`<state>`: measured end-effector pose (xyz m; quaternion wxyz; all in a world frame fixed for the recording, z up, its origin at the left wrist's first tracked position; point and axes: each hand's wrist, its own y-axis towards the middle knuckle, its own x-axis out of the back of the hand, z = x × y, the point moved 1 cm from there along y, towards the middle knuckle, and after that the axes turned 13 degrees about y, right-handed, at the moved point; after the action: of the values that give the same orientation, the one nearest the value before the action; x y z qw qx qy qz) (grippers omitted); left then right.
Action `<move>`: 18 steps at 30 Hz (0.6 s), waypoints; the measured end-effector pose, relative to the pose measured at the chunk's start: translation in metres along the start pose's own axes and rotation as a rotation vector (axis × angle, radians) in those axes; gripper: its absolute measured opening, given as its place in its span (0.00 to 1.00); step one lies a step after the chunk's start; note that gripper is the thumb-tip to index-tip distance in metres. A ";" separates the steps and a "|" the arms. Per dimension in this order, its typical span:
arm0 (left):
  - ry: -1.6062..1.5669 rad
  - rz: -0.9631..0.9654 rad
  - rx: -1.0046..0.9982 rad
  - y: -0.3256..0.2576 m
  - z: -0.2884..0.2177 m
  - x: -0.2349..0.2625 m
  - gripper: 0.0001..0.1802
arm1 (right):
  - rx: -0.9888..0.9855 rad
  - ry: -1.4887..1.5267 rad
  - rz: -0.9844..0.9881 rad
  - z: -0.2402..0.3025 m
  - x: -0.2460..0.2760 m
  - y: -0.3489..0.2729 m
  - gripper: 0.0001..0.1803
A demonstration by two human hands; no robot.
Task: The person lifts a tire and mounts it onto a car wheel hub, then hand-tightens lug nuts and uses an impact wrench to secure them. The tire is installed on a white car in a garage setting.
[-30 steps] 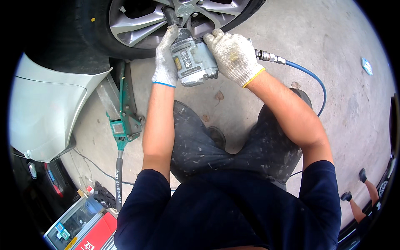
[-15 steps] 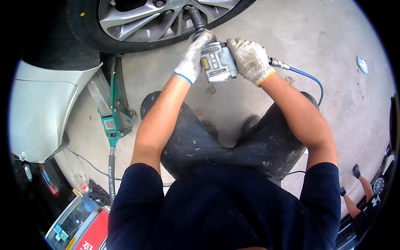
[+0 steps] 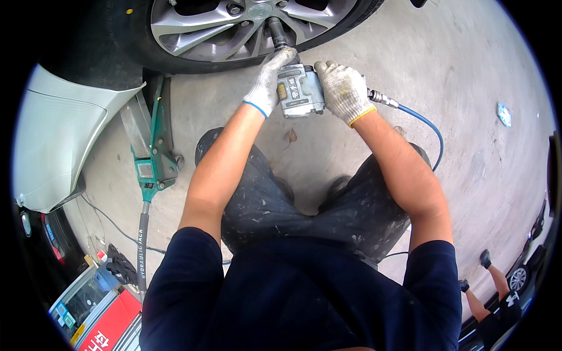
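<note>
Below wheel (image 3: 234,23): impact wrench (image 3: 300,90) gripped, left hand (image 3: 268,82), right hand (image 3: 342,90)

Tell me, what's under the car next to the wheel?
A green floor jack reaches under the white car body beside the wheel. Its long handle sticks out toward the person. The lifting end is hidden in shadow.
</note>
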<state>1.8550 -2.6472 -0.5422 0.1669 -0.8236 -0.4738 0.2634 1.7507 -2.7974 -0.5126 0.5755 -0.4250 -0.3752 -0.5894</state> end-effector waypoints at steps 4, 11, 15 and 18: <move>-0.067 0.035 0.070 0.001 0.000 0.003 0.14 | 0.021 -0.004 -0.012 -0.002 0.000 0.001 0.14; -0.048 -0.008 0.010 0.004 -0.010 0.000 0.16 | -0.015 -0.057 -0.089 -0.002 -0.003 0.008 0.15; -0.038 -0.044 0.021 0.007 -0.013 0.003 0.17 | -0.012 -0.040 -0.036 0.001 0.001 0.011 0.10; -0.062 -0.039 0.014 0.008 -0.011 0.003 0.17 | -0.017 -0.040 -0.021 0.004 0.006 0.009 0.09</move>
<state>1.8679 -2.6490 -0.5380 0.1631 -0.8044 -0.4929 0.2887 1.7606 -2.7964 -0.5060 0.5581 -0.4377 -0.3862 -0.5897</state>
